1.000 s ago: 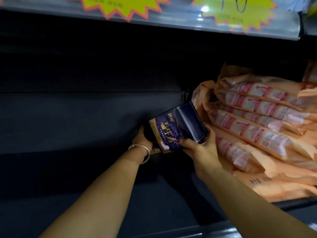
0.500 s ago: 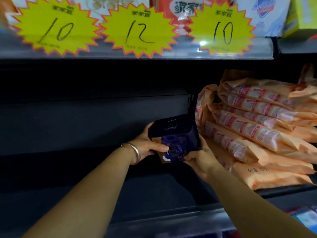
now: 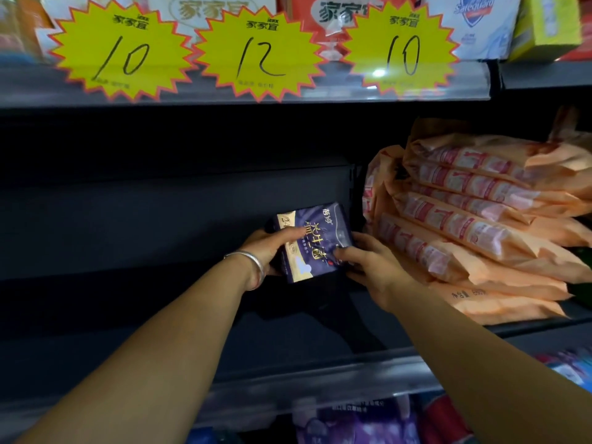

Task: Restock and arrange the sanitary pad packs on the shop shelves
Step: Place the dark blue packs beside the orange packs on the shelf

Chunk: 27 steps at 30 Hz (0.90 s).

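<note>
1. A person reaches both bare arms into a dark, deep shop shelf [image 3: 128, 315], seen from a head camera looking forward and down.
2. At the centre of the frame, a small dark purple plastic pack of sanitary pads with gold lettering [image 3: 315, 241] is held between the two hands, its printed front facing the camera.
3. The left hand [image 3: 272, 248], with a silver bangle [image 3: 251, 264] on the wrist, grips the pack's left edge, thumb lying across the front.
4. The right hand [image 3: 368, 264] pinches the pack's lower right corner, fingers curled onto its face.
5. The pack's long axis runs up and down the frame, tilted a little to the left at the top. Whether its bottom edge touches the shelf floor is too dark to tell.
6. Just right of the pack lies a slumped stack of long pale orange plastic pad packs with pink print [image 3: 480, 219], leaning down to the right. A narrow dark gap separates it from the purple pack.
7. The right hand is the nearer one to that stack, so setting the pack snug beside it likely turns on that hand.
8. Along the top of the frame, three yellow starburst paper price tags [image 3: 259, 52] read 10, 12 and 10.
</note>
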Available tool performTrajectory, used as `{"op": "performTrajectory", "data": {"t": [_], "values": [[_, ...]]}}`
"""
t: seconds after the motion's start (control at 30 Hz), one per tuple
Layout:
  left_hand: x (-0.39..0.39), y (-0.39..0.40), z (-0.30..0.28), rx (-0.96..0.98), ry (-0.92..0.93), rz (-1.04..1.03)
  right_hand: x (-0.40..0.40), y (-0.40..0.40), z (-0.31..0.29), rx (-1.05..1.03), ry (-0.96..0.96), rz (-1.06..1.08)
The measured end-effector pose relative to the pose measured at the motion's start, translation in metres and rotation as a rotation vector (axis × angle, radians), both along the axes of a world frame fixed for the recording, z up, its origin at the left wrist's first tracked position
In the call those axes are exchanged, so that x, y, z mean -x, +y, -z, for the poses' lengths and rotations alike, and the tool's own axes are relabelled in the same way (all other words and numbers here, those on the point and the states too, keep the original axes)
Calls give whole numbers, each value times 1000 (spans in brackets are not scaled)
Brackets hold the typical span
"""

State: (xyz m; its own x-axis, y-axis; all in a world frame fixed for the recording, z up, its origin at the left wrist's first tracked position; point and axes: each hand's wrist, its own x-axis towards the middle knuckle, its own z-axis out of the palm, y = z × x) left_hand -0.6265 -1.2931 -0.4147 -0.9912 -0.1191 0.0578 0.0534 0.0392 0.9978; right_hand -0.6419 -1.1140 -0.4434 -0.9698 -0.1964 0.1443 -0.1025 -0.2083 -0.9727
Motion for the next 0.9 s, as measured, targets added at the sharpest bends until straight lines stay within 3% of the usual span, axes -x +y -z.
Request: {"op": "performTrajectory", "data": {"t": [0.2,0.27,0.37,0.43,0.57,0.73,0.8,0.9], "values": [[4,9,0,-26,-77,-57,3,-3,0,-25,-24,116],[9,12,3,-55,-76,-158,2,-10,5,-44,93,194],[13,16,5,-72,-31,-304,1,-25,11,-370,297,203],[15,15,6,-51,-16,-328,0,-31,10,-477,267,116],[2,13,-1,-72,-53,-149,4,-27,3,-367,142,-60],[10,0,3,-282,32,-82,11,-20,7,-479,249,156],[10,2,1,-236,51,-26,8,-16,6,-375,235,257],[16,7,2,-63,123,-88,6,-9,4,-116,81,204]]}}
